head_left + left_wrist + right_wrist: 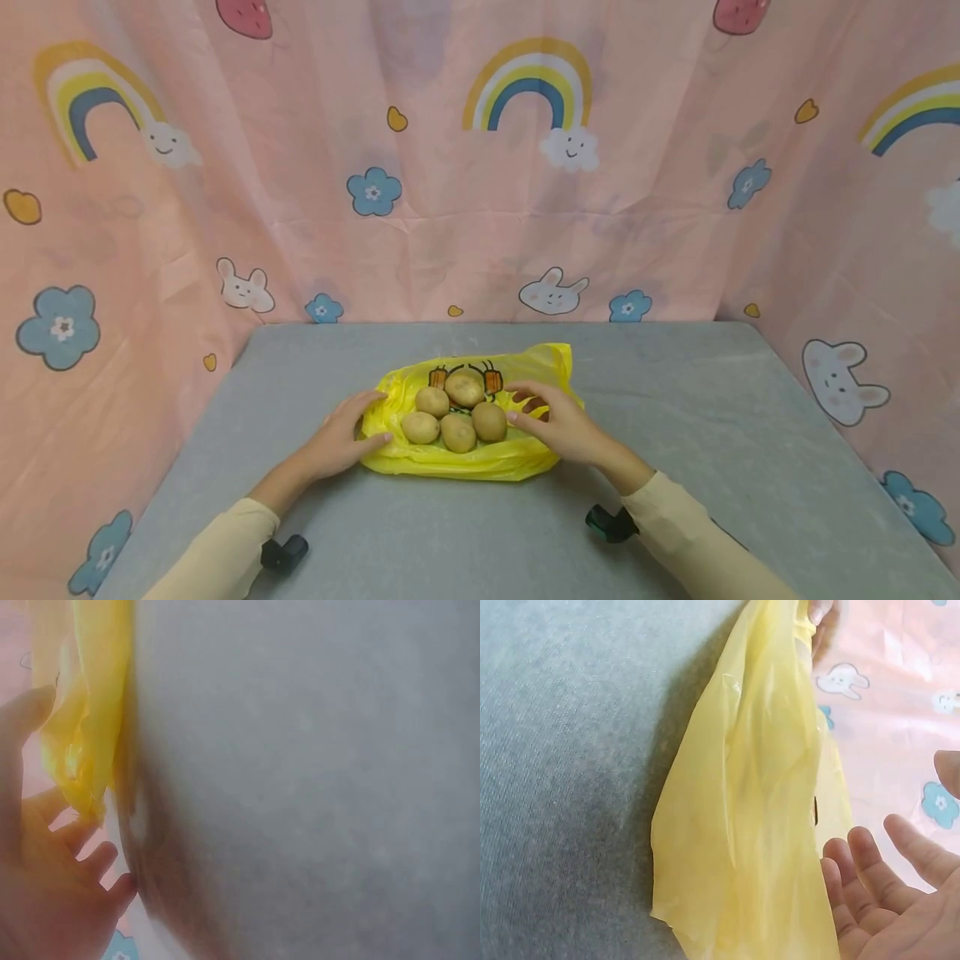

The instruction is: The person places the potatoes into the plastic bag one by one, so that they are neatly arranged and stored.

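Several potatoes [459,433] lie in a cluster on a yellow plastic bag [450,464], which is spread flat with a printed face partly hidden beneath them. At the bag's left end is my left hand [343,435], its thumb apart from the relaxed fingers, which touch the crumpled plastic. In the left wrist view those fingers [101,859] spread beside the yellow edge. My right hand [558,421] hovers at the bag's right part, its thumb close to the rightmost potato [490,422]. The right wrist view shows its fingers [866,851] loosely bent with nothing between them.
The bag lies on a grey table [420,537]. Behind and along both sides hangs a pink curtain [435,258] printed with rainbows, flowers and rabbits. A black wrist device [285,553] sits by the left sleeve, and another black device [611,523] by the right.
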The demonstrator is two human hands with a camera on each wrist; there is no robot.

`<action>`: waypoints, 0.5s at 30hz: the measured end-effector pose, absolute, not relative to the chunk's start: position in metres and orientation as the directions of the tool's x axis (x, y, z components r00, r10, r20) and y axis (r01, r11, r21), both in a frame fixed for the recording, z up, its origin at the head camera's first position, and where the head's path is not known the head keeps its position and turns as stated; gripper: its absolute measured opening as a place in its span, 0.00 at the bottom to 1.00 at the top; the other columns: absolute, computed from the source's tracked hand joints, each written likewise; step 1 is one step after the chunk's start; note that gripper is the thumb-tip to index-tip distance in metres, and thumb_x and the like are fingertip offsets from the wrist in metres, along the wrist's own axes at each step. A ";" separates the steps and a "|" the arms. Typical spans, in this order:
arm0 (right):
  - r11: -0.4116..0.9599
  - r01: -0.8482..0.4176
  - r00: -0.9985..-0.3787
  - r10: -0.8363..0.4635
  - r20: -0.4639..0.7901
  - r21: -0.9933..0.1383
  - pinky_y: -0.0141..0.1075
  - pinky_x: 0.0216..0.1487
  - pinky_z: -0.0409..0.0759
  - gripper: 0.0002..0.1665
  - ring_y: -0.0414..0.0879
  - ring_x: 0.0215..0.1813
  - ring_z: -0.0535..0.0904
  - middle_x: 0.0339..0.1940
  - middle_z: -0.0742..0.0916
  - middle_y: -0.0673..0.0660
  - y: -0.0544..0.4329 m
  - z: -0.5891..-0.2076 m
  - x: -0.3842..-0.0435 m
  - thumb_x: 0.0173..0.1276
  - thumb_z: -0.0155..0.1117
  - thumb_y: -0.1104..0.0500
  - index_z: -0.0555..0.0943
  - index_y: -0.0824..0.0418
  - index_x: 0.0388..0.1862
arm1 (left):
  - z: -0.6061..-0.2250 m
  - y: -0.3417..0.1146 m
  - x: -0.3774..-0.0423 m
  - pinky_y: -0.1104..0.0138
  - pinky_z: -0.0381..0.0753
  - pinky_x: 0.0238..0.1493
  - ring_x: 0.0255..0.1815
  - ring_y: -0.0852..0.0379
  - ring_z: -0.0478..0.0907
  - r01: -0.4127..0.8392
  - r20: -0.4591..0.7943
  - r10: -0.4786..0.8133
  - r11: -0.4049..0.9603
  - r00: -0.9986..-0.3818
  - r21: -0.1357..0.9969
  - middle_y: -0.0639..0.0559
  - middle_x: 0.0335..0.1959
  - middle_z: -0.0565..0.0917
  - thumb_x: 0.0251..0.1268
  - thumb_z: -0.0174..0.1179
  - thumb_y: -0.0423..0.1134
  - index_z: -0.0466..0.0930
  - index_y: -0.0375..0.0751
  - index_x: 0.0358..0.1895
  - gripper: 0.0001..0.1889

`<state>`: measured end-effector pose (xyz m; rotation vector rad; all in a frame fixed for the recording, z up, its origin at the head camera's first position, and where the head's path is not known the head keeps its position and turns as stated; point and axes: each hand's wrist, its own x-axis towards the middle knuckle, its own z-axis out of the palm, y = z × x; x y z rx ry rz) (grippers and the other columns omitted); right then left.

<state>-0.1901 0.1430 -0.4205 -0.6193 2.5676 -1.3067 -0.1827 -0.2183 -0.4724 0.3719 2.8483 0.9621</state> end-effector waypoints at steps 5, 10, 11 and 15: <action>0.503 -0.291 -0.890 -0.455 0.036 -0.814 0.42 0.52 0.78 0.26 0.52 0.52 0.79 0.59 0.83 0.67 0.148 -0.417 -0.188 0.75 0.63 0.56 0.75 0.62 0.68 | -0.470 -0.220 -0.182 0.35 0.55 0.76 0.80 0.31 0.56 0.180 -0.031 0.259 0.749 -0.965 0.637 0.36 0.79 0.63 0.71 0.61 0.53 0.64 0.39 0.76 0.36; 0.474 -0.308 -0.887 -0.456 0.069 -0.825 0.45 0.54 0.79 0.26 0.52 0.53 0.79 0.60 0.82 0.67 0.155 -0.416 -0.185 0.75 0.62 0.56 0.74 0.62 0.69 | -0.466 -0.220 -0.179 0.36 0.56 0.76 0.80 0.32 0.57 0.155 -0.052 0.248 0.741 -0.967 0.653 0.36 0.78 0.64 0.72 0.59 0.56 0.64 0.42 0.76 0.36; 0.473 -0.308 -0.888 -0.454 0.071 -0.825 0.46 0.54 0.78 0.26 0.52 0.53 0.79 0.60 0.82 0.66 0.156 -0.416 -0.184 0.75 0.62 0.56 0.74 0.62 0.69 | -0.465 -0.219 -0.178 0.36 0.57 0.76 0.79 0.32 0.58 0.150 -0.055 0.246 0.739 -0.968 0.656 0.36 0.78 0.64 0.73 0.58 0.56 0.64 0.42 0.76 0.35; 0.476 -0.320 -0.888 -0.452 0.085 -0.819 0.46 0.54 0.78 0.26 0.51 0.52 0.79 0.58 0.83 0.64 0.160 -0.413 -0.180 0.75 0.62 0.56 0.74 0.61 0.69 | -0.462 -0.216 -0.177 0.37 0.57 0.77 0.79 0.33 0.59 0.139 -0.057 0.241 0.720 -0.969 0.680 0.36 0.77 0.66 0.73 0.58 0.54 0.66 0.43 0.75 0.33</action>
